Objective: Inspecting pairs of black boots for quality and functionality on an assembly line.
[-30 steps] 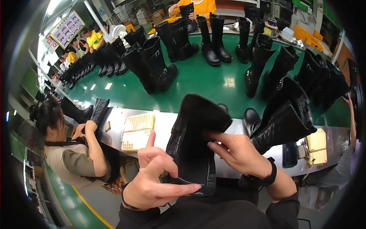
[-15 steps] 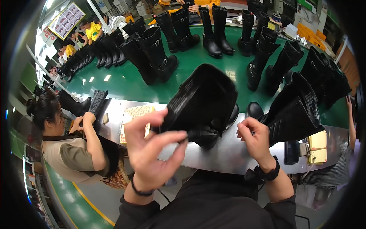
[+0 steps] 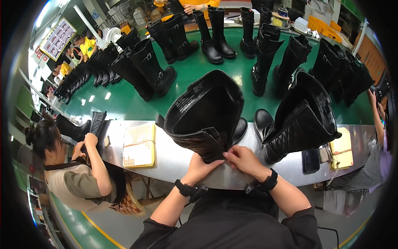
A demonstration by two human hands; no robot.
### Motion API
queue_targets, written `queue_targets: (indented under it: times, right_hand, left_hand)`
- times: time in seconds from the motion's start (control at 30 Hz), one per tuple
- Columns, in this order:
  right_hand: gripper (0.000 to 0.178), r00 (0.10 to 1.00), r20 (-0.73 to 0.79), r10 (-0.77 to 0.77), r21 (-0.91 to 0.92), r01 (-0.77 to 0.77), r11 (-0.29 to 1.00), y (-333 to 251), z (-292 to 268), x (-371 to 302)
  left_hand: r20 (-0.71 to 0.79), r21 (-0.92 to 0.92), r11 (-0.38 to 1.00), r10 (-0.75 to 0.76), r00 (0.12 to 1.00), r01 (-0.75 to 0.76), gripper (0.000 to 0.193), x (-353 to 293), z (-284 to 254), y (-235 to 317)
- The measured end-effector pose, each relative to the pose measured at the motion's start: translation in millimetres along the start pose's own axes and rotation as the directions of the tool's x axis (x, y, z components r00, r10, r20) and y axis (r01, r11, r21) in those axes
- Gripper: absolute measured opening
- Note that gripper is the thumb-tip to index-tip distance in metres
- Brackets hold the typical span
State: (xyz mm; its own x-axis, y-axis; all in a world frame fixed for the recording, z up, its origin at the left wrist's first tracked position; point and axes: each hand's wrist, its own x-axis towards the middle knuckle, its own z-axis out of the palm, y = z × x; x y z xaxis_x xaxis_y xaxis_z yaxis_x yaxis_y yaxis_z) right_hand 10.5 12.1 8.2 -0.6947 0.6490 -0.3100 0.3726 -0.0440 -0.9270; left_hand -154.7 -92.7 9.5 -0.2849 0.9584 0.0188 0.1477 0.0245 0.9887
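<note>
A tall black boot (image 3: 203, 139) stands on the metal bench edge straight ahead, its wide opening tilted toward me and its toe pointing away to the right. Low on its near side, my left hand (image 3: 202, 169) is closed round the shaft, thumb stretched toward the right. My right hand (image 3: 244, 161) pinches at the same low spot with thumb and forefinger; what lies between the fingertips is too small to make out. Just to the right stands a second black boot (image 3: 296, 128) with a quilted side, its shaft open and leaning right. Neither hand touches it.
Several black boots (image 3: 155, 68) stand on the green table (image 3: 199, 83) beyond. Left on the metal bench lies a card stack (image 3: 139, 145); right are a phone (image 3: 311, 161) and yellow cards (image 3: 341, 149). A co-worker (image 3: 78, 174) handles a boot at the left; others work farther off.
My left hand has come down from in front of the boot to its lower shaft. My right hand has moved left from beside the quilted boot to meet it. The view has shifted slightly.
</note>
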Motion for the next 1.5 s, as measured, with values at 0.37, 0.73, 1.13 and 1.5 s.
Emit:
queue_targets:
  times: [0.37, 0.73, 1.13, 1.5]
  right_hand:
    - [0.033, 0.991, 0.130, 0.017, 0.515, -0.082, 0.853, -0.4, 10.5, -0.8]
    - [0.030, 0.975, 0.220, -0.038, 0.333, -0.038, 0.942, 2.0, -10.2, 3.2]
    - [0.034, 0.917, 0.225, -0.330, 0.630, 0.122, 0.767, -65.2, -27.1, -28.5]
    - [0.024, 0.832, 0.002, -0.555, 0.229, 0.540, 0.810, -148.8, -42.2, -68.8]
  left_hand:
    - [-0.059, 0.060, 0.998, 0.034, 0.998, -0.031, 0.029, 3.6, 6.5, -5.8]
    - [0.009, 0.015, 1.000, -0.022, 1.000, 0.022, 0.020, 5.2, 7.8, 5.0]
    - [-0.041, 0.020, 0.999, -0.044, 0.998, 0.045, 0.026, 4.0, 11.9, -0.1]
    - [-0.087, 0.103, 0.994, -0.019, 0.996, 0.028, 0.037, 4.0, 23.0, 7.4]
